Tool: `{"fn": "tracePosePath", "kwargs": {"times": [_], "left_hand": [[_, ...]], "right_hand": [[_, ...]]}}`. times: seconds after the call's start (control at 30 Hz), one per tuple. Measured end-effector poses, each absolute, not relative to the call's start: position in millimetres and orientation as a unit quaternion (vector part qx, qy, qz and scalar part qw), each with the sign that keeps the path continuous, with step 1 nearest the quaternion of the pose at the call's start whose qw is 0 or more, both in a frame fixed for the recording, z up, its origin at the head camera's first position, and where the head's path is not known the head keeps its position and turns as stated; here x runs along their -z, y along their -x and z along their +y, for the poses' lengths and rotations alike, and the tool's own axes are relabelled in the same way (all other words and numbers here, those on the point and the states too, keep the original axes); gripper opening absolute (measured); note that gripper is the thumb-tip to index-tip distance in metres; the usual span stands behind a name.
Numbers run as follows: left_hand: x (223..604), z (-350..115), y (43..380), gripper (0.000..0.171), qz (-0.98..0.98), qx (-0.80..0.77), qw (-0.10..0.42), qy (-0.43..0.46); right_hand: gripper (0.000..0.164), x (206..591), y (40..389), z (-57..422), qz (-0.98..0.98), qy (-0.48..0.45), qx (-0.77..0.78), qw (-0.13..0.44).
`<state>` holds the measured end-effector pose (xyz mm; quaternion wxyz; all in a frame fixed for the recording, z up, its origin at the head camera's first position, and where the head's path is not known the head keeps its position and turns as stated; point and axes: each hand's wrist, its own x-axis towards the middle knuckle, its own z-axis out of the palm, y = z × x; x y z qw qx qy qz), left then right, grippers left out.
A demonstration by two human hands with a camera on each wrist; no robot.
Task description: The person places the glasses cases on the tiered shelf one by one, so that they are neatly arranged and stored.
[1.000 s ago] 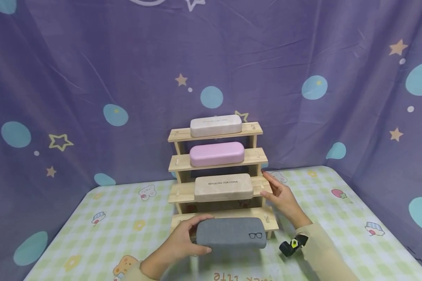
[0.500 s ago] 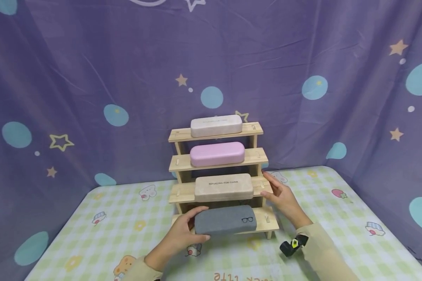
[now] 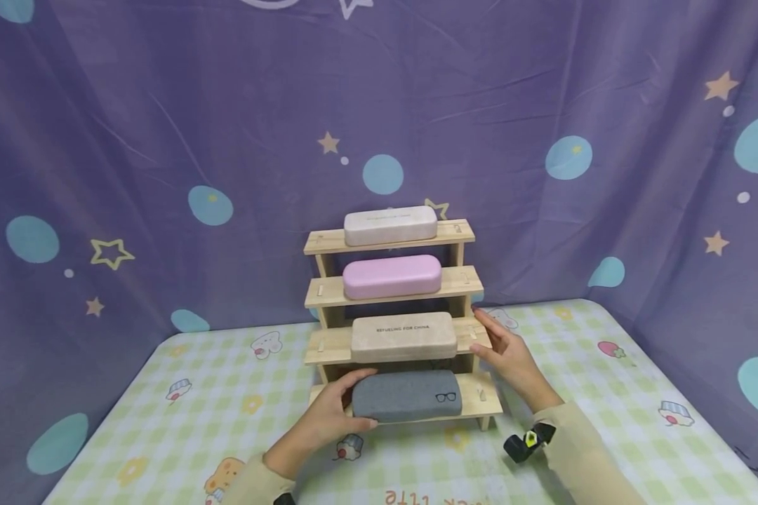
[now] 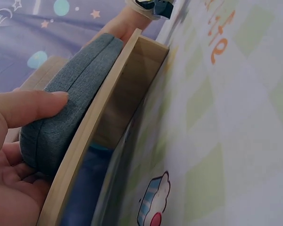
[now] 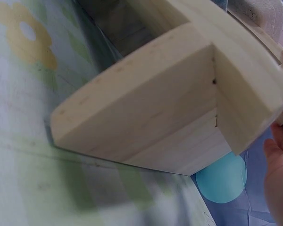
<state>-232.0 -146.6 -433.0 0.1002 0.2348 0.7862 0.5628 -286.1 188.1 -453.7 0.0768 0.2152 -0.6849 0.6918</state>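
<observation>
A grey-blue glasses case (image 3: 404, 396) with a small glasses print lies along the lowest shelf of a wooden stepped stand (image 3: 325, 345). My left hand (image 3: 330, 412) grips its left end. In the left wrist view the thumb presses the front of the case (image 4: 92, 70) and the fingers go behind it, close over the shelf board (image 4: 80, 146). My right hand (image 3: 512, 361) holds the right end of the shelf one step up, thumb at the front. The right wrist view shows the stand's side panel (image 5: 146, 99) beside that hand.
A beige case (image 3: 404, 340) with lettering, a pink case (image 3: 391, 277) and a pale case (image 3: 390, 228) sit one to a shelf above. Green-checked cloth (image 3: 227, 393) covers the table. A purple curtain (image 3: 259, 140) hangs behind the stand.
My left hand has brought the grey-blue glasses case from in front of the stand, back and up onto the lowest shelf. The right hand has stayed at the stand's right end.
</observation>
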Motion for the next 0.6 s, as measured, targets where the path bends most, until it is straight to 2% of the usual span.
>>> {"fn": "tracePosePath", "kwargs": {"times": [0.6], "left_hand": [[434, -159, 229, 0.083, 0.794, -0.551, 0.086, -0.243]], "right_hand": [[0.066, 455, 287, 188, -0.690, -0.215, -0.687, 0.078]]}}
